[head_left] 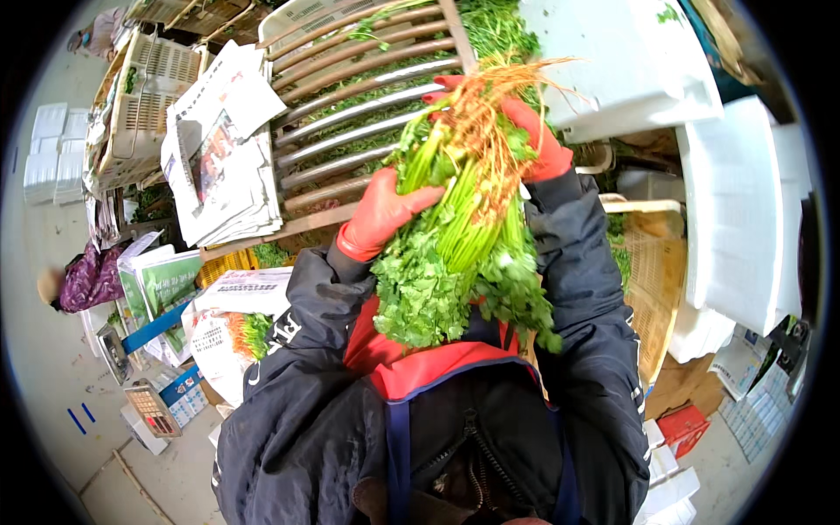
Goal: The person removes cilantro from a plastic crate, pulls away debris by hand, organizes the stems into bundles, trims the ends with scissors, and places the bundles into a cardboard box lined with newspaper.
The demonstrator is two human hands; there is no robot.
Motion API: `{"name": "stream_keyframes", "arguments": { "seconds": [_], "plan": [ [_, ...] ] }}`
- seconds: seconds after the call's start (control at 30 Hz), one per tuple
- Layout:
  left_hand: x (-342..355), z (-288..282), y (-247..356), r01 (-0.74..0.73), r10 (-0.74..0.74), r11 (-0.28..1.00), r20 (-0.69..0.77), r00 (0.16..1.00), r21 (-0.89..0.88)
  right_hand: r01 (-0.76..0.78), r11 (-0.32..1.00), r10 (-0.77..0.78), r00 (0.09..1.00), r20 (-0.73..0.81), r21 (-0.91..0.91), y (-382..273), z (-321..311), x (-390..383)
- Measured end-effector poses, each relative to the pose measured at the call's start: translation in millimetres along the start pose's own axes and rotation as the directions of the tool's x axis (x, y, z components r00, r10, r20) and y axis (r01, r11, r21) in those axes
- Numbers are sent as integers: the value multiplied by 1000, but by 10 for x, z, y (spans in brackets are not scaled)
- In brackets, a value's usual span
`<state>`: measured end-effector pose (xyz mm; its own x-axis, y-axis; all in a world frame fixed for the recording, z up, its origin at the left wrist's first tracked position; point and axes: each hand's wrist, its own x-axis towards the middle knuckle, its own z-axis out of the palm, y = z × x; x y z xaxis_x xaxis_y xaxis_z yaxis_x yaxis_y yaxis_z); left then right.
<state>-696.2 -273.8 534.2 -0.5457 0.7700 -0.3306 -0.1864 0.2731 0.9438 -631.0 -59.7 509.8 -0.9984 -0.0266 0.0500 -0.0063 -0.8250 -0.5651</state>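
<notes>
At the right end of the slatted rack [458, 35], left hand [383, 215] and right hand [541, 144] grasped a rooted herb bunch [462, 220], whose stems risked slipping should either grip slacken.

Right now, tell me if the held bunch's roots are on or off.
On: orange-brown roots spread from the far end of the green bunch.

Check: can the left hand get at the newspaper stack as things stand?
Probably yes: the stack lies uncovered at the left of the slatted rack, with no visible barrier. But the left hand grips the herb bunch, so it would likely need to let go.
</notes>
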Motion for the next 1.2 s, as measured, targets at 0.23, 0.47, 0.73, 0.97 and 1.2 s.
{"name": "stream_keyframes", "arguments": {
  "seconds": [0.23,0.47,0.73,0.97,1.2],
  "plan": [
    [634,-1811,-1197,156,-31,966,-513,858,203,-243,826,-38,877,-480,-509,494,-580,1044],
    [304,-1726,-632,90,481,622,-470,740,778,-388,661,-289,658,-695,-642,587,-772,635],
    [329,-754,-535,-563,198,276,527,827,779,-593,300,-331,670,-664,-747,1064,-638,271],
    [203,-1103,-680,-351,297,300,263,918,887,-583,293,-288,702,-651,-758,1080,-571,252],
    [220,-660,-1024,-179,366,250,78,927,952,-648,87,-394,675,-623,-757,794,-360,591]
  ]
}}
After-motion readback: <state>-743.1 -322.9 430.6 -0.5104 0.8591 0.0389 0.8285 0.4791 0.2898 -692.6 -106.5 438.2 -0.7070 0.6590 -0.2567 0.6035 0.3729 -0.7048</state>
